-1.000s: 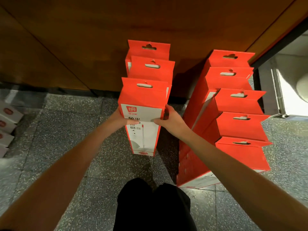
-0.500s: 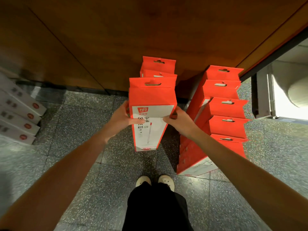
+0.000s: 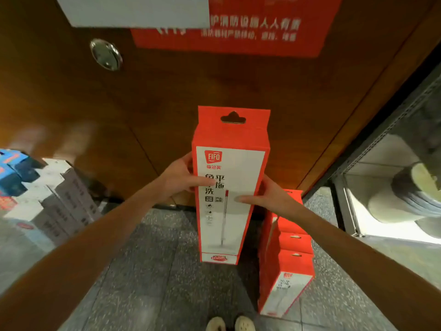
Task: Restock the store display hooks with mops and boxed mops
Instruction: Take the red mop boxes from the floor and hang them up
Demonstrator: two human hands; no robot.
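I hold a tall red and white boxed mop (image 3: 229, 211) upright in front of me, lifted off the floor. My left hand (image 3: 179, 180) grips its left edge with the thumb across the front panel. Gripping the right edge is my right hand (image 3: 267, 199), thumb also on the front. The box has a hang hole (image 3: 233, 118) in its red top flap. A row of more red boxed mops (image 3: 286, 263) stands on the floor to the lower right, leaning against the wall.
A brown wooden wall (image 3: 167, 96) with a red notice (image 3: 238, 27) and a round metal fitting (image 3: 106, 54) is straight ahead. Stacked white and blue boxes (image 3: 52, 194) sit on the left. A metal-framed shelf (image 3: 372, 163) with pale round goods stands at right. My shoes (image 3: 230, 323) are on grey speckled floor.
I have raised the boxed mop up from the floor stack and stood up; the view has risen, and the remaining boxes have dropped to the lower right.
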